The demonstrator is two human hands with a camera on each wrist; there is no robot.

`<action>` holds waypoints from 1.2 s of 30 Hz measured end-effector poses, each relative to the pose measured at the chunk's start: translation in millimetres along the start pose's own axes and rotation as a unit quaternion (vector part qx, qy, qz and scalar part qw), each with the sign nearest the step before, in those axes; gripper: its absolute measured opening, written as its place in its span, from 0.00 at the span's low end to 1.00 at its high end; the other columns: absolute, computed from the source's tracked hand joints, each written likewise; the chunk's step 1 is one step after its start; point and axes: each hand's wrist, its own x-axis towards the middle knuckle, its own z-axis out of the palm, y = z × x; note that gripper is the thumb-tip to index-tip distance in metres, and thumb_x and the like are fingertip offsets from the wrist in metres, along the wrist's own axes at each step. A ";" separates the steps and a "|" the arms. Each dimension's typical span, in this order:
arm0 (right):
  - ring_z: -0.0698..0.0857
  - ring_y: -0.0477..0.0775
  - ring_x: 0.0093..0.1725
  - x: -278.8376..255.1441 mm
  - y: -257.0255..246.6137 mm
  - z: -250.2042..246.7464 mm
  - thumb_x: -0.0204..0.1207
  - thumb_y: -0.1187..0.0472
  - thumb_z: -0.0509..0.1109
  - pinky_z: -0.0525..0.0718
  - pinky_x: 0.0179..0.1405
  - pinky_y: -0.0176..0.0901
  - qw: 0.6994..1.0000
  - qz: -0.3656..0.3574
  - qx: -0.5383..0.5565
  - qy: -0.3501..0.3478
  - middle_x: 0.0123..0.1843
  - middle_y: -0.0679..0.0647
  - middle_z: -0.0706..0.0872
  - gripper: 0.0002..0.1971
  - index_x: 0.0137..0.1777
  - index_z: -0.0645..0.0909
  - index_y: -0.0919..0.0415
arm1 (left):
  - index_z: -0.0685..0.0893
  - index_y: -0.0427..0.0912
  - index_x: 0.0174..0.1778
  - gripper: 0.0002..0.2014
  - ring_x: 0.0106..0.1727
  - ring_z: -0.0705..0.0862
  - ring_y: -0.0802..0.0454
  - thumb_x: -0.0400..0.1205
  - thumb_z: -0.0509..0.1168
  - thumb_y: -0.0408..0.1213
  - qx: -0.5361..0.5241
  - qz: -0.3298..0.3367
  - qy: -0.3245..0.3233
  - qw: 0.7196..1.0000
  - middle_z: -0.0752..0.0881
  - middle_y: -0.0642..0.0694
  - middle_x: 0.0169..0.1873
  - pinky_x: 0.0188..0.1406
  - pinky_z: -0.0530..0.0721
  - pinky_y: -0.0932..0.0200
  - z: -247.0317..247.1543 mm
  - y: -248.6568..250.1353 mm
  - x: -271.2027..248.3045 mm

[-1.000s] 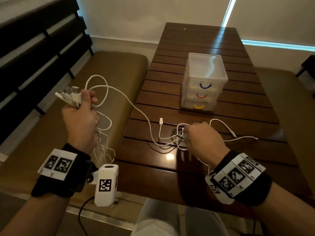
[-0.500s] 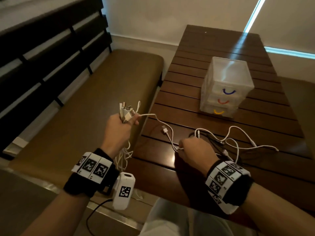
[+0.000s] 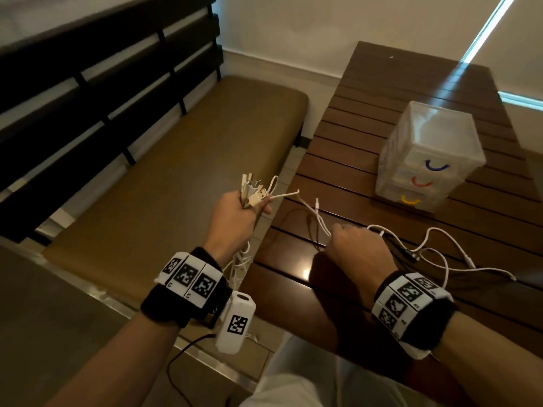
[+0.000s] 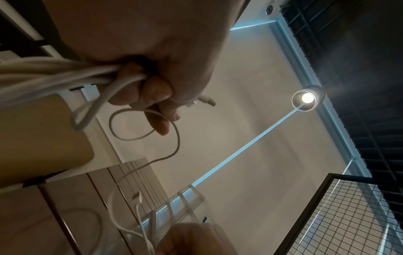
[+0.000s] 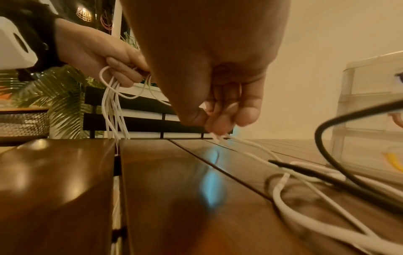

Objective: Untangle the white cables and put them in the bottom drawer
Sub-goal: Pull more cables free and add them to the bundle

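My left hand (image 3: 235, 221) grips a bundle of white cables (image 3: 254, 192) in its fist, just off the table's left edge; plugs stick up above it and the cords hang down below (image 4: 54, 74). One white cable runs from that fist to my right hand (image 3: 357, 249), whose fingertips (image 5: 220, 126) pinch it on the table. More white cables (image 3: 435, 245) lie looped to the right of that hand, mixed with a black cable (image 5: 340, 127). The clear drawer unit (image 3: 426, 148) stands further back, all three drawers closed; the bottom drawer (image 3: 410, 199) has a yellow handle.
The dark slatted wooden table (image 3: 352, 136) carries everything. A brown padded bench (image 3: 176, 171) with a dark slatted back runs along its left side. A ceiling lamp (image 4: 307, 98) shines in the left wrist view.
My left hand has come in from the far left to near the table edge, and the long loop between the hands has shortened. The right hand stays on the table.
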 end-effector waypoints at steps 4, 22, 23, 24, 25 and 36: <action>0.88 0.61 0.47 5.9 -0.7 -9.0 0.85 0.61 0.58 0.83 0.40 0.50 0.999 0.026 0.013 0.016 0.49 0.56 0.88 0.05 0.54 0.74 0.59 | 0.92 0.47 0.44 0.10 0.38 0.85 0.40 0.83 0.67 0.45 0.032 -0.009 -0.003 0.999 0.91 0.38 0.40 0.37 0.81 0.46 1.6 -2.5 1.2; 0.81 0.52 0.33 38.8 11.6 -47.3 0.83 0.54 0.65 0.77 0.30 0.46 0.906 0.053 0.418 0.034 0.36 0.51 0.85 0.10 0.46 0.86 0.53 | 0.91 0.50 0.49 0.10 0.49 0.88 0.40 0.85 0.65 0.45 0.079 -0.009 0.025 0.997 0.91 0.43 0.46 0.49 0.86 0.36 -22.7 -27.0 -4.7; 0.79 0.49 0.29 38.4 10.0 -48.8 0.83 0.54 0.65 0.75 0.28 0.45 0.887 0.051 0.458 0.038 0.32 0.49 0.82 0.09 0.46 0.87 0.54 | 0.91 0.48 0.49 0.10 0.48 0.88 0.41 0.85 0.65 0.44 0.077 -0.012 0.030 0.996 0.91 0.44 0.46 0.49 0.87 0.36 -23.2 -28.9 -4.1; 0.75 0.47 0.24 38.3 9.6 -50.7 0.83 0.55 0.66 0.73 0.24 0.44 0.865 0.054 0.498 0.038 0.28 0.48 0.79 0.10 0.47 0.87 0.55 | 0.91 0.48 0.48 0.10 0.47 0.88 0.43 0.85 0.65 0.44 0.070 -0.011 0.033 0.997 0.91 0.47 0.45 0.51 0.88 0.39 -23.6 -29.6 -3.7; 0.71 0.46 0.20 38.3 9.1 -53.5 0.84 0.56 0.65 0.70 0.20 0.42 0.843 0.060 0.533 0.037 0.24 0.47 0.75 0.10 0.48 0.87 0.58 | 0.91 0.50 0.48 0.09 0.46 0.87 0.47 0.85 0.65 0.42 0.056 -0.007 0.032 0.998 0.90 0.51 0.45 0.50 0.86 0.43 -23.6 -28.9 -3.9; 0.92 0.57 0.35 37.9 -30.9 -73.5 0.84 0.59 0.66 0.92 0.34 0.47 0.785 0.006 0.620 -0.019 0.43 0.60 0.89 0.08 0.54 0.83 0.63 | 0.89 0.53 0.41 0.17 0.53 0.85 0.65 0.86 0.60 0.29 0.004 0.010 0.047 0.999 0.91 0.58 0.41 0.48 0.74 0.72 -28.8 -30.5 -0.6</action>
